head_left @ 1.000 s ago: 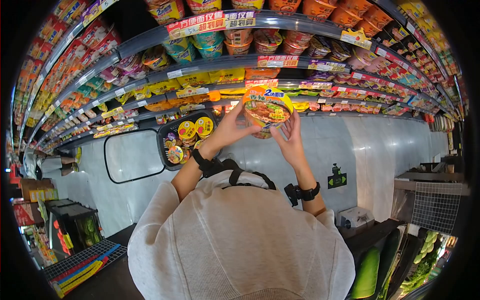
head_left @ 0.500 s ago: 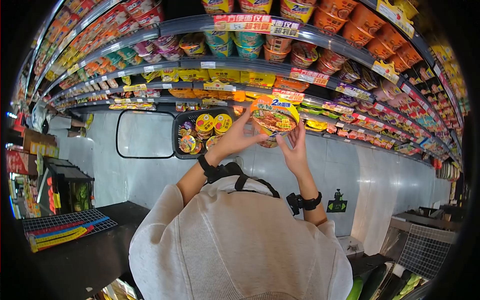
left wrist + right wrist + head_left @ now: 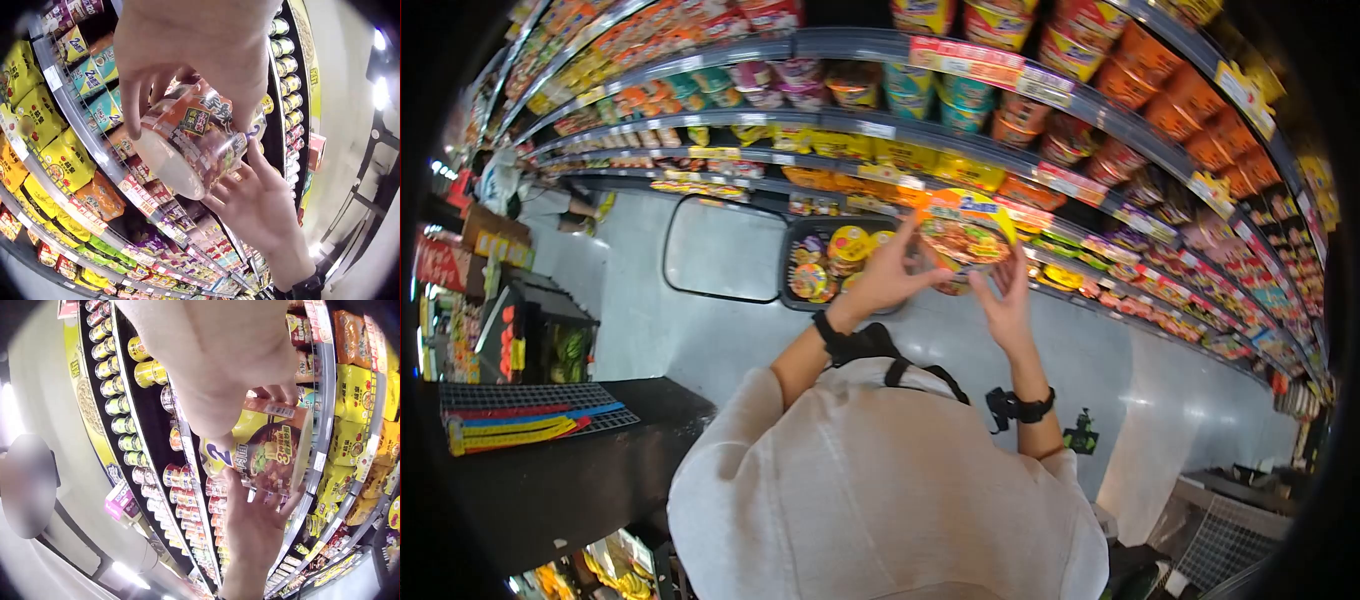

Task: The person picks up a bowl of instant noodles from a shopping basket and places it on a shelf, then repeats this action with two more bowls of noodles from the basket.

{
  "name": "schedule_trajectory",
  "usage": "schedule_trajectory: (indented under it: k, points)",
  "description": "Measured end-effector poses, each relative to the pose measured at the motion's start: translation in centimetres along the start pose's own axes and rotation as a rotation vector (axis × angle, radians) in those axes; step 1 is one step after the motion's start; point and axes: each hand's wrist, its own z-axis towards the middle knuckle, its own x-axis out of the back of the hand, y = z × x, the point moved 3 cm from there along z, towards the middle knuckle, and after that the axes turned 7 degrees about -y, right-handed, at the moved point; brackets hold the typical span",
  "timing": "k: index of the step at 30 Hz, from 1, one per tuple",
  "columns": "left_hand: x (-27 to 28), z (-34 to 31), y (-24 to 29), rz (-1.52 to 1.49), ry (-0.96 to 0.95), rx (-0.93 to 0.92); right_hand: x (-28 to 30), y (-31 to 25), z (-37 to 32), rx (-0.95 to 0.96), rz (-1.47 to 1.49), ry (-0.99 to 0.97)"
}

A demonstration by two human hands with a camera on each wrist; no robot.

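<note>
Both hands hold an instant noodle bowl in front of the chest, its printed lid facing up toward the head camera. My left hand grips the left side, with the thumb along the near side. On the opposite side, my right hand holds it between thumb and fingers. In the left wrist view, the bowl's orange wrapper and pale base show between the hands. The right wrist view shows a yellow and brown side of the bowl with a large "2".
A black shopping basket with several noodle tubs stands on the floor at left, its handle folded outward. Shelves of noodle cups and packets curve across the front. A dark counter stands behind at left.
The head view has turned, so the shelves and basket sit farther right in the picture. Both hands still hold the noodle bowl, which appears slightly lower and farther right.
</note>
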Motion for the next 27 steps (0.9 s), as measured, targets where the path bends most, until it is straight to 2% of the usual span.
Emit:
schedule_trajectory:
  k: [7, 9, 13, 16, 18, 19, 20, 23, 27]
  points:
    - [4.6, 0.6, -0.9, -0.01, -0.001, -0.033, -3.5, -0.4, 2.0, -0.059, -0.066, 0.107]
    - [7.1, 0.5, -1.0, 0.062, 0.066, -0.102, -5.6, -0.1, 3.9, -0.073, -0.05, 0.097]
    - [13.9, -0.2, -1.4, 0.026, 0.195, -0.032, -11.2, 0.1, 9.2, -0.037, -0.153, 0.048]
    - [18.9, 0.2, -3.2, 0.031, 0.252, -0.083, -15.9, -0.4, 12.4, -0.076, -0.071, -0.018]
    - [22.5, 0.2, -3.6, 0.071, 0.294, -0.16, -18.0, 1.6, 14.0, -0.068, -0.068, -0.023]
    - [23.8, 0.4, -3.9, 0.089, 0.328, -0.117, -19.5, 1.8, 15.7, -0.057, -0.057, -0.018]
    - [25.0, 0.8, -4.1, 0.061, 0.354, -0.148, -20.7, 1.8, 16.9, -0.022, -0.036, -0.041]
    - [27.8, 3.1, -5.8, 0.014, 0.351, -0.223, -23.7, 2.0, 19.6, -0.092, -0.034, 0.014]
    - [30.6, 5.8, -7.1, -0.057, 0.311, -0.226, -26.0, 1.4, 22.0, -0.063, 0.016, -0.066]
